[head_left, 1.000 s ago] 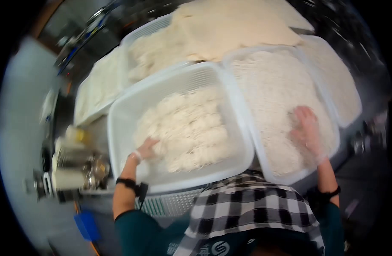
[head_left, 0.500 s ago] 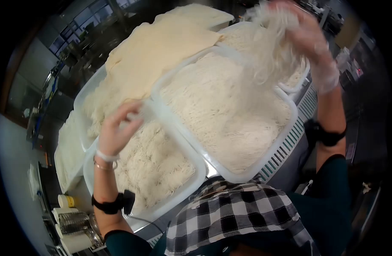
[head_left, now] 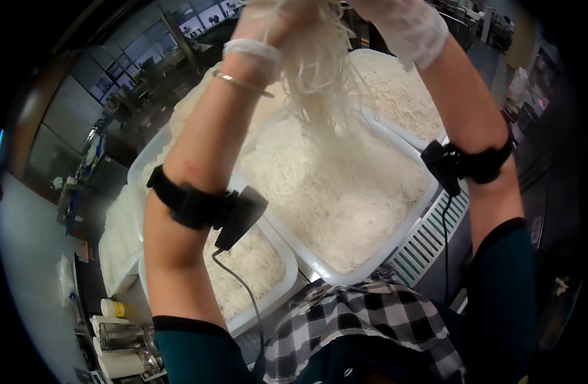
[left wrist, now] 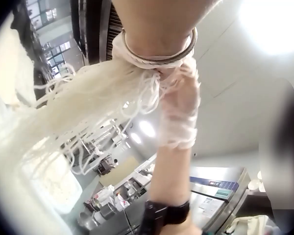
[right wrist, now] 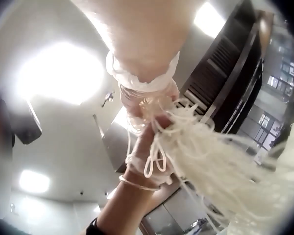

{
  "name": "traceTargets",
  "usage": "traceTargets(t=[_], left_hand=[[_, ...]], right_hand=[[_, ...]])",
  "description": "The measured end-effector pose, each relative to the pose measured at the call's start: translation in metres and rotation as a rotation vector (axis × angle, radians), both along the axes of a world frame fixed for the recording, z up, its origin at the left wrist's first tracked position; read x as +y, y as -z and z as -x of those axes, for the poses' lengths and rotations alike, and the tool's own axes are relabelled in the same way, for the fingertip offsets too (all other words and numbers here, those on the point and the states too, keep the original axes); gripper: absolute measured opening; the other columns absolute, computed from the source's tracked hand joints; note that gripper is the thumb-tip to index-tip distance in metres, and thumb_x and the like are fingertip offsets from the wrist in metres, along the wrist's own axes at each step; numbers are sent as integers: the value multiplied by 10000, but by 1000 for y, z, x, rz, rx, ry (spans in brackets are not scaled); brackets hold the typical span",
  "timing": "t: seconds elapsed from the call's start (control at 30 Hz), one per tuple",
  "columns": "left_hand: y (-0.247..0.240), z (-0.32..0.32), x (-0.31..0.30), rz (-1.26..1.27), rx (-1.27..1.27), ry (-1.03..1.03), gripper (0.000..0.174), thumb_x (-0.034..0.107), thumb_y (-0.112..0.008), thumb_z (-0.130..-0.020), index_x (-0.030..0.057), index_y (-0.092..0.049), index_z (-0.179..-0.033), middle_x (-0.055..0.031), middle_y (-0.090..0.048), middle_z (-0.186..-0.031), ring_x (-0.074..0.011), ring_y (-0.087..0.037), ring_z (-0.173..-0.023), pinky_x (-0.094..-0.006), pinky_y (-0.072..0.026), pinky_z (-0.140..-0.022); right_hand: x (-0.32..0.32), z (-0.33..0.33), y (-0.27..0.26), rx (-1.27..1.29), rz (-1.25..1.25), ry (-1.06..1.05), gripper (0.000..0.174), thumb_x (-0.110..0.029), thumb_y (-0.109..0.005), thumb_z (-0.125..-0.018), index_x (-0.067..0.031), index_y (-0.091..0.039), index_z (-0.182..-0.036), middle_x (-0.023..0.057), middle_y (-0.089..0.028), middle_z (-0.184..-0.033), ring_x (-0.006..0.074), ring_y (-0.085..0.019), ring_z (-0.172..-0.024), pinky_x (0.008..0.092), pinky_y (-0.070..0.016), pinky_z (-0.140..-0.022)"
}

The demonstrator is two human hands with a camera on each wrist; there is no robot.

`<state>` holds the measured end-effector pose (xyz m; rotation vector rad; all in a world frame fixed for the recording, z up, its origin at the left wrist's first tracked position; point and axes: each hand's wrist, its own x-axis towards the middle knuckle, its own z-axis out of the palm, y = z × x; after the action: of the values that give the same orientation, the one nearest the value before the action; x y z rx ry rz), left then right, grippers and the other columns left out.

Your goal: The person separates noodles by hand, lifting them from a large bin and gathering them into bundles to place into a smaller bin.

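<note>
High in front of me, at the top edge of the head view, a thick bundle of white noodles (head_left: 316,77) hangs from my two gloved hands. My left hand (head_left: 278,22) grips the bundle from the left, a bangle at its wrist. My right hand (head_left: 406,29), in a clear glove, holds it from the right. The fingers are cut off at the top of the head view. Both hands meet at the bundle's top in the right wrist view, where loose strands (right wrist: 157,156) loop down. Below, the strands trail toward a white basket (head_left: 345,276) filled with noodles.
A second noodle basket (head_left: 284,272) stands at front left, another (head_left: 396,89) behind right. A pale sheet (head_left: 194,105) lies over the back left. Containers (head_left: 118,365) stand at lower left. Cables run from both forearm cameras.
My right hand lifted the noodles out of the basket and carried them up to the middle. My left hand left the front-left basket and rose to join it at the bundle.
</note>
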<state>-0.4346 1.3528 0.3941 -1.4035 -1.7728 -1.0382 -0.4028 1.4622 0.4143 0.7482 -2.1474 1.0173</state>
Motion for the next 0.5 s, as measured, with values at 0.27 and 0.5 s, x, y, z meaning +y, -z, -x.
traceTargets(t=[0.27, 0.5], left_hand=[[-72, -16, -59, -383, -622, 523, 177, 237, -490, -842, 68, -508, -795, -33, -537, -740, -143, -523, -646, -278, -467, -596], [-54, 67, -161, -286, -736, 369, 352, 229, -501, -844, 38, -472, -1139, -82, -521, -1119, -193, -513, -1008, -312, -439, -845]], right_hand=[[9, 14, 195, -388, -58, -295, 343, -217, -522, -783, -15, -547, -1059, 89, -579, -953, 124, -530, -856, 243, -423, -741], [36, -9, 138, -533, 234, -95, 280, -294, -533, -788, -46, -604, -899, 13, -562, -719, 89, -505, -649, 229, -407, -613]])
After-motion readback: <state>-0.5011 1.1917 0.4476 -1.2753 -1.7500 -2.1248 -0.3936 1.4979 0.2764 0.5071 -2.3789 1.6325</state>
